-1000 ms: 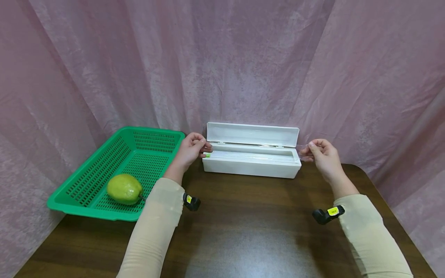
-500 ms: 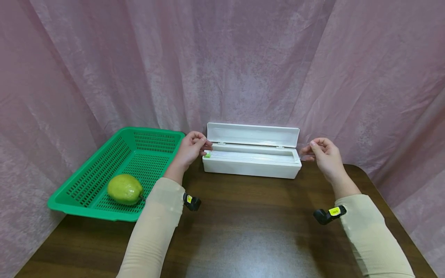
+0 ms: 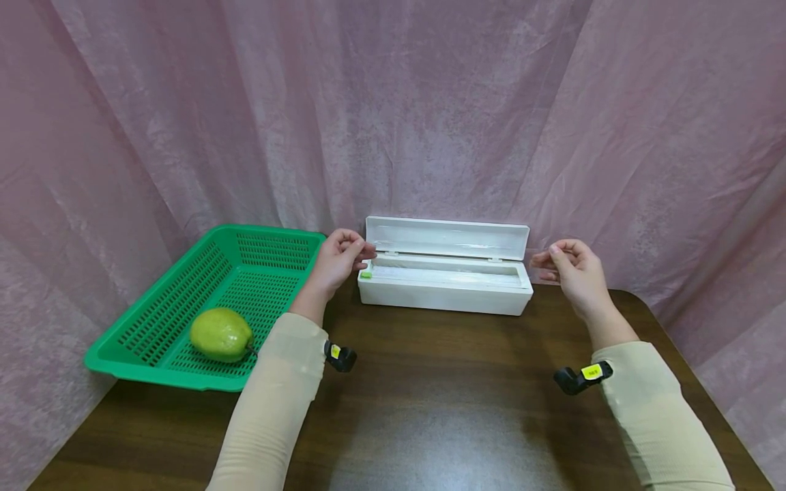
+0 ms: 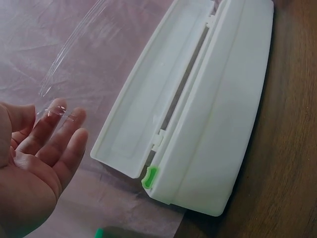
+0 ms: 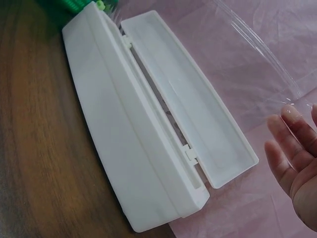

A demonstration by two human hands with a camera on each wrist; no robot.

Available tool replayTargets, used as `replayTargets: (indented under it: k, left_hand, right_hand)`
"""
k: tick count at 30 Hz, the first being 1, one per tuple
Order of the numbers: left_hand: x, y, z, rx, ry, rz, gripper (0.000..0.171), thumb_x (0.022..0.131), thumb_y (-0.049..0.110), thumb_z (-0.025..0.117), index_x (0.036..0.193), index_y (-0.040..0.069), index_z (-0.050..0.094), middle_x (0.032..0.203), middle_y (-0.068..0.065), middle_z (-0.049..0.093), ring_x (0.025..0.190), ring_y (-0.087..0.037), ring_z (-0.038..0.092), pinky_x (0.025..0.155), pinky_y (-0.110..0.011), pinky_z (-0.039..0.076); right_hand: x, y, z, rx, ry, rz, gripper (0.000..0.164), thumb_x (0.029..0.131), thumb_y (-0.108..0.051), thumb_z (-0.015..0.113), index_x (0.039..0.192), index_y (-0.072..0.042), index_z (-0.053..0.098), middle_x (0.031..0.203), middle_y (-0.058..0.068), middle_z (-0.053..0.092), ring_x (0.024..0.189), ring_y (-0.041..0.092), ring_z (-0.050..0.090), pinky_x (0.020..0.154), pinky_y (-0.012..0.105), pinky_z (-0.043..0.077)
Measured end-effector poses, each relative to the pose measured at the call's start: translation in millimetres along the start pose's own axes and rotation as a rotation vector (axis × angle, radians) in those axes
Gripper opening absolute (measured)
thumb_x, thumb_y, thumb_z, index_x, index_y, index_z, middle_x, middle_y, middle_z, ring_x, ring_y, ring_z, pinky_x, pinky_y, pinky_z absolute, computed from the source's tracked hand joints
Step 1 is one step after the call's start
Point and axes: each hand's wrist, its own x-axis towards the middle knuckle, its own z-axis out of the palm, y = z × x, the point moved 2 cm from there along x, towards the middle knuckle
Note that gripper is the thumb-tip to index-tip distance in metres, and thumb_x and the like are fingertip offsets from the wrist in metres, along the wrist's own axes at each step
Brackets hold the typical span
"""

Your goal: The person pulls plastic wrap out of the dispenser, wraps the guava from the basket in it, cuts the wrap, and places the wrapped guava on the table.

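Note:
A long white cling film dispenser stands on the table with its lid tipped back and a green slide cutter at its left end. Thin clear cling film stretches from one hand to the other behind and above the lid. At the dispenser's left end my left hand pinches one corner of the film between thumb and fingers. Past the right end, my right hand pinches the opposite corner; in the right wrist view the film's bunched edge runs to its fingertips.
A green plastic basket stands at the left, partly behind my left forearm, with a yellow-green pear-shaped fruit in it. A pink curtain hangs close behind the dispenser. Brown wooden table lies in front.
Both hands have risen slightly with the film between them, the right one also drifting a little to the right. The dispenser, basket and fruit stay put.

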Motion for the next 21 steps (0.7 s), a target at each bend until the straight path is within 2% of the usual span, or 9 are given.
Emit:
replayTargets:
  k: [7,11,16,21]
  left_hand:
    - [-0.3,2.5,1.7,-0.035,0.013,0.010,0.014,0.099,0.012,0.047,0.106,-0.001,0.046,0.118,-0.028,0.061,0.105,-0.030,0.065,0.071,-0.022,0.055]
    - [-0.6,3.7,1.8,-0.038,0.018,0.013,0.015,0.099,0.012,0.047,0.107,-0.001,0.046,0.118,-0.027,0.062,0.103,-0.027,0.067,0.073,-0.024,0.055]
    - [-0.9,5.1,1.8,-0.038,0.015,0.020,0.014,0.099,0.013,0.047,0.105,0.000,0.046,0.119,-0.027,0.061,0.108,-0.032,0.064,0.072,-0.022,0.055]
    - [-0.6,5.9,2.2,-0.052,0.023,0.031,0.016,0.099,0.013,0.047,0.106,-0.001,0.046,0.119,-0.028,0.061,0.111,-0.036,0.061,0.087,-0.040,0.054]
  right_hand:
    - [0.4,-3.2,0.7,0.035,0.005,-0.013,0.010,0.098,-0.019,0.049,0.097,-0.009,0.049,0.084,-0.008,0.072,0.081,0.003,0.069,0.067,0.018,0.055]
    - [0.7,-5.4,1.0,0.067,0.003,-0.022,0.010,0.098,-0.018,0.050,0.096,-0.008,0.049,0.084,-0.007,0.072,0.081,0.004,0.069,0.066,0.018,0.055]
    - [1.2,-7.9,1.8,0.060,0.006,-0.026,0.012,0.097,-0.019,0.051,0.098,-0.007,0.049,0.084,-0.007,0.072,0.081,0.004,0.070,0.066,0.017,0.054]
    - [3.0,-10.9,3.2,0.056,0.007,-0.029,0.012,0.097,-0.020,0.051,0.098,-0.008,0.049,0.085,-0.007,0.072,0.081,0.004,0.069,0.066,0.018,0.055]
